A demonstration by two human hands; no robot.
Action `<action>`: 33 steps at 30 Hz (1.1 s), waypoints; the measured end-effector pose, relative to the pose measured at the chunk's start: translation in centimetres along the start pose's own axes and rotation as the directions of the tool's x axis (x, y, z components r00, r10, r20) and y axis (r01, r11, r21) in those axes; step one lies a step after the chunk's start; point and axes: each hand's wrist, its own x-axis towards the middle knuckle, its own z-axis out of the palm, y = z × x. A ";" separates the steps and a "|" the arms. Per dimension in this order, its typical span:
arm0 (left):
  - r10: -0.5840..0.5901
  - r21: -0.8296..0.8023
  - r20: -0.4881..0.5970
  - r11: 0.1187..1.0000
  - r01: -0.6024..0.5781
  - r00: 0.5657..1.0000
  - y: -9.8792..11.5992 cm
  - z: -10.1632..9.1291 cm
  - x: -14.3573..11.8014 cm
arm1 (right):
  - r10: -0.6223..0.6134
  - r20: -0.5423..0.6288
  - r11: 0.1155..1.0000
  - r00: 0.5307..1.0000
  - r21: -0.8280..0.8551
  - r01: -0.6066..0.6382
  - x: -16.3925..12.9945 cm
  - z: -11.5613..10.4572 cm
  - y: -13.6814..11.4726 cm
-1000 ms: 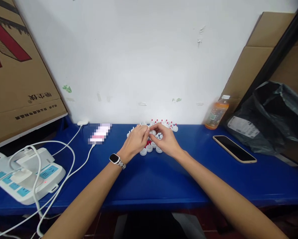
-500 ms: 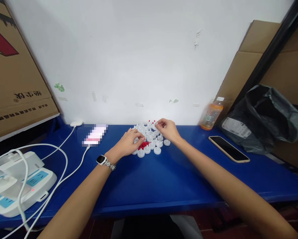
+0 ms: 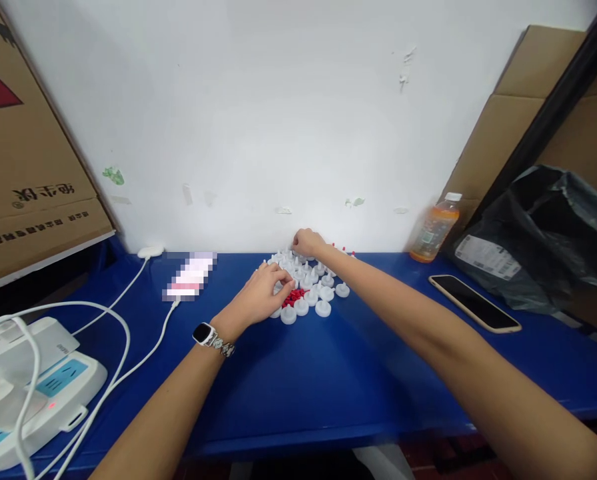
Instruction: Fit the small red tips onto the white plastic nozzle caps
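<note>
My right hand [image 3: 306, 241] has gone out past the cluster to the far row by the wall, whereas half a sec ago it sat closer in, over the white caps [image 3: 312, 288]; fingers curled tight, looks like it's setting down or pinching one small piece, but I can't tell what, too small. Left hand [image 3: 258, 293] has dropped back toward me & now rests at the near-left edge of the pile, fingertips pinched right at the little red tips [image 3: 291, 296], which lie just to its right; whether it actually holds one I can't tell. So the 2 hands, which were joined over one piece a sec ago, are now apart: I read that as one unit finished & parked at the back, next being picked. Caps sit between the hands on the blue table [image 3: 328, 373]. Phone [image 3: 474, 303] & orange bottle [image 3: 433, 228] well off right of the right hand; power strip [image 3: 33, 387] far left.
</note>
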 end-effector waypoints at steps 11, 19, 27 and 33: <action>-0.030 0.011 0.006 0.999 0.030 1.000 0.5 -0.3 0.0 | 0.017 -0.035 0.998 0.999 0.054 -0.015 -0.9 -0.8 0.5; 0.005 -0.018 -0.017 1.000 -0.005 1.000 1.0 -0.1 0.3 | 0.124 -0.126 0.992 0.984 0.011 -0.123 -4.1 -0.1 4.2; 0.000 0.006 -0.036 1.000 0.000 0.999 0.7 -0.2 0.3 | 0.021 -0.267 0.993 0.964 0.115 0.010 -5.6 -1.6 3.0; -0.001 0.037 -0.162 0.999 0.008 0.987 2.1 -0.5 0.1 | -0.106 -0.365 0.787 0.925 0.537 0.302 -13.5 -2.6 0.2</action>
